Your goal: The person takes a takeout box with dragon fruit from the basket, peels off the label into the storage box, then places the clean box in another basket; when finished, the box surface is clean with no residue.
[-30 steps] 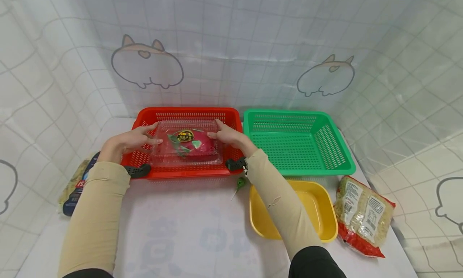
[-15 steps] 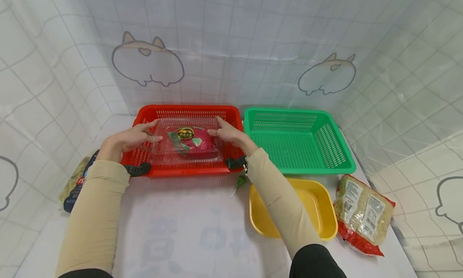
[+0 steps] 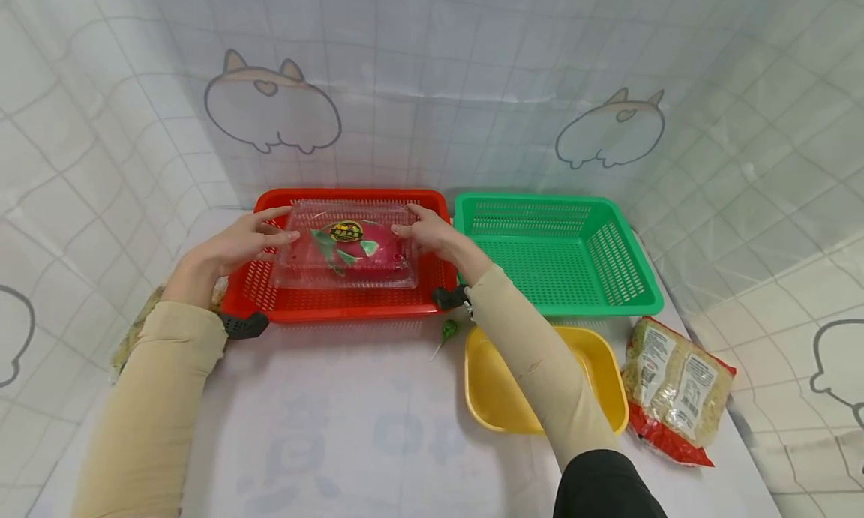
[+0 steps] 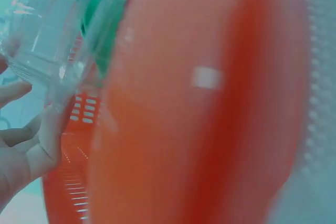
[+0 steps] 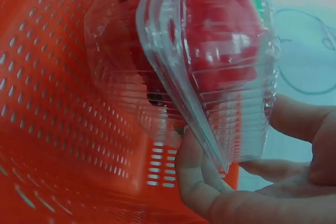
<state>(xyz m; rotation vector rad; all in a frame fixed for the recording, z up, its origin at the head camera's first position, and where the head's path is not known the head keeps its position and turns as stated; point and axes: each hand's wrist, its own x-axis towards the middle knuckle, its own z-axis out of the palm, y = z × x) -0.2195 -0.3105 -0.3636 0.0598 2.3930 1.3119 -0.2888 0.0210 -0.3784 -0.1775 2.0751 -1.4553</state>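
Observation:
A clear plastic clamshell box (image 3: 304, 259) with a pink-and-green dragon fruit (image 3: 383, 252) and a black-gold label sits tilted over the red basket (image 3: 351, 314). My left hand (image 3: 236, 242) holds the box's left end, thumb and fingers spread at its edge. At the opposite end, my right hand (image 3: 439, 237) grips the box. In the right wrist view its fingers (image 5: 194, 177) curl under the box's rim, with the thumb on the other side. The left wrist view has the left fingertips against the clear plastic, and the basket's blurred wall fills much of that picture.
Right of the red basket stands a green basket (image 3: 533, 267). A yellow tub (image 3: 486, 383) is in front of it, partly under my right forearm. A small green lollipop-like item (image 3: 448, 328) lies nearby. Filled bags lie at right (image 3: 675, 390) and behind my left forearm.
Both hands have raised the clamshell box a little, and it has shifted toward the back of the red basket. The head view has tipped slightly downward.

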